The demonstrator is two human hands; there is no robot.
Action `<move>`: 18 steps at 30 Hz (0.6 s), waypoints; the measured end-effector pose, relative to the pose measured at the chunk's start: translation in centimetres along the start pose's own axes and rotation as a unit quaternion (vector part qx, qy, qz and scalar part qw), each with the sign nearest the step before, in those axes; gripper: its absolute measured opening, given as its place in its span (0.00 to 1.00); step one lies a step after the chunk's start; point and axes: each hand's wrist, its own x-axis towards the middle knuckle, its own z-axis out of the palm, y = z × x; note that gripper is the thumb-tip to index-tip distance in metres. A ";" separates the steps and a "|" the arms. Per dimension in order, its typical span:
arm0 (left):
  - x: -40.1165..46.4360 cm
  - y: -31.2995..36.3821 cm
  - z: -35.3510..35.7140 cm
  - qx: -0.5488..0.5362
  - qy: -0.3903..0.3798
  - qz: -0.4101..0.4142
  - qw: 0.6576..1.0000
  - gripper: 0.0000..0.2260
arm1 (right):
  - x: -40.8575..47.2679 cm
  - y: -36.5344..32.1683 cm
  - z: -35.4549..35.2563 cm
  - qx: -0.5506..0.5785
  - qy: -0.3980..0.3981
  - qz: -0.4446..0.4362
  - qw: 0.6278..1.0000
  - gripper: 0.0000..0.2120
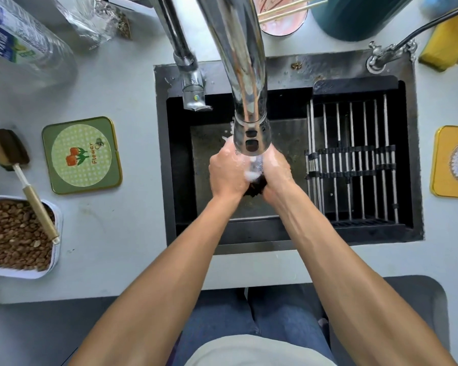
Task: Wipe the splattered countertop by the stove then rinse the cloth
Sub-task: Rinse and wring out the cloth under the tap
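Observation:
Over the black sink (283, 247), my left hand (228, 170) and my right hand (276, 169) squeeze a dark cloth (255, 186) between them. Only a small dark bunch of the cloth shows below my fingers. Water runs from the chrome faucet head (251, 133) straight onto my hands and the cloth, foaming white where it lands. The pale countertop (132, 233) surrounds the sink.
A metal drying rack (354, 165) fills the sink's right half. On the left counter lie a green flower coaster (81, 155), a sponge brush (11, 154), a tray of nuts (16, 236) and a plastic bottle (19, 46). A yellow coaster (454, 162) sits right.

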 end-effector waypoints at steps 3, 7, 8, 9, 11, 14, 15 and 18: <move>-1.8 0.9 0.6 -0.051 -0.011 0.005 0.999 0.18 | 0.5 -0.6 -0.5 -0.016 0.050 -0.042 0.998 0.15; -2.8 2.1 1.5 -0.035 -0.018 0.036 0.999 0.25 | -0.1 -0.5 -0.3 -0.056 0.040 -0.015 0.998 0.17; -2.2 2.0 1.3 -0.043 -0.002 0.012 0.999 0.25 | -0.1 0.1 -0.2 -0.083 0.040 -0.020 0.996 0.18; -1.3 1.5 1.0 -0.040 0.007 -0.004 0.999 0.23 | -0.2 0.8 0.0 -0.059 0.024 -0.011 0.998 0.17; 0.1 0.0 0.2 0.013 0.000 -0.030 0.999 0.16 | -0.6 1.7 0.0 -0.035 -0.001 -0.010 0.999 0.14; -0.5 -1.9 -0.4 0.019 -0.018 -0.069 0.997 0.15 | -0.1 1.8 -0.2 -0.072 -0.008 -0.052 0.996 0.20; -1.4 -2.0 -0.2 0.002 -0.007 -0.070 0.998 0.15 | -0.3 1.3 0.0 -0.066 0.000 -0.050 0.997 0.22; -3.3 -1.0 0.6 -0.031 0.036 -0.032 0.998 0.13 | 0.6 1.2 0.2 -0.065 0.012 -0.056 0.996 0.18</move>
